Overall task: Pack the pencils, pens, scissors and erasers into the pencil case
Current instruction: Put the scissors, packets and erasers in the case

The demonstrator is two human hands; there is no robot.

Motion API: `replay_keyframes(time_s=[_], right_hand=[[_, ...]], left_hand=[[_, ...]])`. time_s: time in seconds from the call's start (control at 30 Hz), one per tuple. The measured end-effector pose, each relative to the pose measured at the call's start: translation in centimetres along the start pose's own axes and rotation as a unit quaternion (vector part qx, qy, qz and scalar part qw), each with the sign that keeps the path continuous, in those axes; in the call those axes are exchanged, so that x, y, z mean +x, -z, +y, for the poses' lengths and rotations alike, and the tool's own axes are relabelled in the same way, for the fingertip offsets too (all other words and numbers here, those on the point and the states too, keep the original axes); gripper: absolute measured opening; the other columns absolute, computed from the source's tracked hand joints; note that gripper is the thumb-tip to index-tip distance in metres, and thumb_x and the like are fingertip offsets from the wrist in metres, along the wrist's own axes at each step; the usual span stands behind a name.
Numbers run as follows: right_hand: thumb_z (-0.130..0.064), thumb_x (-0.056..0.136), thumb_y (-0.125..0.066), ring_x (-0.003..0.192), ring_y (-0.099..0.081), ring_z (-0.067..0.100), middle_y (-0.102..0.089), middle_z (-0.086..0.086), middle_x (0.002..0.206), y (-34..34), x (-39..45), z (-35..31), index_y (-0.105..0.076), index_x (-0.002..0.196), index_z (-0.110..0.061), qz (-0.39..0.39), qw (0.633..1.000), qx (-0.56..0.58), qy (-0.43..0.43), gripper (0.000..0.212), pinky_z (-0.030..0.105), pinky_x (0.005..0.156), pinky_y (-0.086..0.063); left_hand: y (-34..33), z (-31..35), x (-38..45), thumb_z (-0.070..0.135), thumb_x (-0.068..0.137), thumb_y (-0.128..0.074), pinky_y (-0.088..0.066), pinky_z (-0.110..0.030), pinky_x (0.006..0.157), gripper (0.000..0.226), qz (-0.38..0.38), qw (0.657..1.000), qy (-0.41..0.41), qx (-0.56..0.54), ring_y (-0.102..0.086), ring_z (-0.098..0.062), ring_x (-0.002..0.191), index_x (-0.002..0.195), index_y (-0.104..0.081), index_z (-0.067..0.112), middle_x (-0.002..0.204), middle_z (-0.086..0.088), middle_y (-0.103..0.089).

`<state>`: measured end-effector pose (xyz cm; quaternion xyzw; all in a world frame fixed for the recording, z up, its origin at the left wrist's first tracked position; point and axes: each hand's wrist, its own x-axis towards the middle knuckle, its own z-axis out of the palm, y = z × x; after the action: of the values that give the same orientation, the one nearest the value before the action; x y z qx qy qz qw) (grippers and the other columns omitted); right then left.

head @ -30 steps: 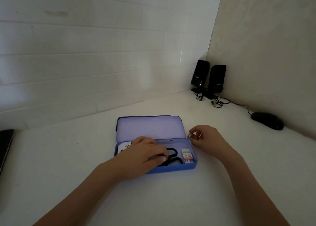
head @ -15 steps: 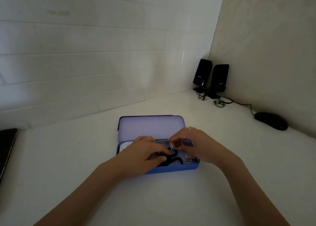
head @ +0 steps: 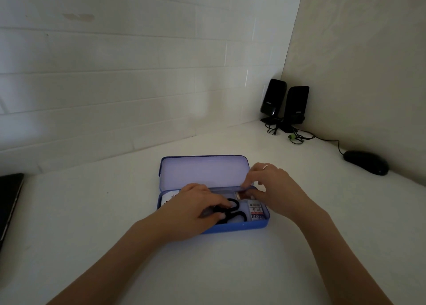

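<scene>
Inside pencil case (head: 258, 225): one scissors (head: 232, 214), two erasers (head: 255, 210).

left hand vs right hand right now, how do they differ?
The left hand lies palm-down over the black-handled scissors inside the blue pencil case; the right hand hovers at the case's far right end. Left fingers lie across the scissor handles; right fingers curl in a pinch on something small, too dim to name. Only the right shows a ring. Both are over the open case.
</scene>
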<state>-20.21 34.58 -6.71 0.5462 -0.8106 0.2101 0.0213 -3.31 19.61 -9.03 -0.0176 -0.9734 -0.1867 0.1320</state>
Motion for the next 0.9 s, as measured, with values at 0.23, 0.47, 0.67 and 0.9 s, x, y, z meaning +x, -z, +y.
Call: replay_keyframes(time_s=[0.23, 0.47, 0.67, 0.9], right_hand=[[-0.041, 0.082, -0.060, 0.086, -0.048, 0.015, -0.052, -0.002, 0.095, -2.1, 0.2, -0.7, -0.049, 0.103, -0.026, 0.012, 0.998, 0.016, -0.060, 0.028, 0.033, 0.074, -0.045], [-0.039, 0.080, -0.065, 0.078, -0.049, 0.011, -0.049, -0.007, 0.088, -2.8, 0.5, -0.1, -0.050, 0.102, -0.027, -0.001, 0.990, 0.101, -0.097, 0.029, 0.031, 0.072, -0.046], [-0.024, 0.084, -0.060, 0.083, -0.049, 0.015, -0.052, 0.002, 0.093, -3.2, 0.8, 0.0, -0.054, 0.099, -0.028, -0.029, 0.988, 0.126, -0.083, 0.016, 0.021, 0.066, -0.039], [-0.028, 0.080, -0.068, 0.082, -0.051, 0.003, -0.054, -0.005, 0.109, -0.4, -0.1, 0.8, -0.053, 0.098, -0.040, -0.136, 0.969, 0.190, -0.077, 0.026, 0.015, 0.071, -0.045]], left_hand=[[-0.3, -0.3, 0.0, 0.052, 0.082, -0.035, -0.025, -0.007, 0.083, 0.043, 0.003, 1.000, -0.004, 0.003, -0.042, 0.008, 0.076, 0.116, -0.058, 0.039, 0.083, 0.013, -0.064], [-0.1, -0.1, 0.0, 0.051, 0.081, -0.034, -0.025, -0.006, 0.082, 0.045, 0.005, 1.000, -0.001, 0.001, -0.043, 0.004, 0.075, 0.116, -0.059, 0.038, 0.076, 0.015, -0.059], [-0.2, -0.2, -0.1, 0.050, 0.083, -0.036, -0.026, -0.008, 0.084, 0.040, 0.005, 1.000, 0.002, -0.002, -0.043, 0.005, 0.076, 0.116, -0.058, 0.039, 0.081, 0.012, -0.064], [0.1, 0.0, 0.0, 0.041, 0.086, -0.046, -0.025, -0.006, 0.084, 0.033, 0.003, 1.000, 0.010, -0.002, -0.048, -0.003, 0.082, 0.115, -0.060, 0.035, 0.087, 0.009, -0.066]])
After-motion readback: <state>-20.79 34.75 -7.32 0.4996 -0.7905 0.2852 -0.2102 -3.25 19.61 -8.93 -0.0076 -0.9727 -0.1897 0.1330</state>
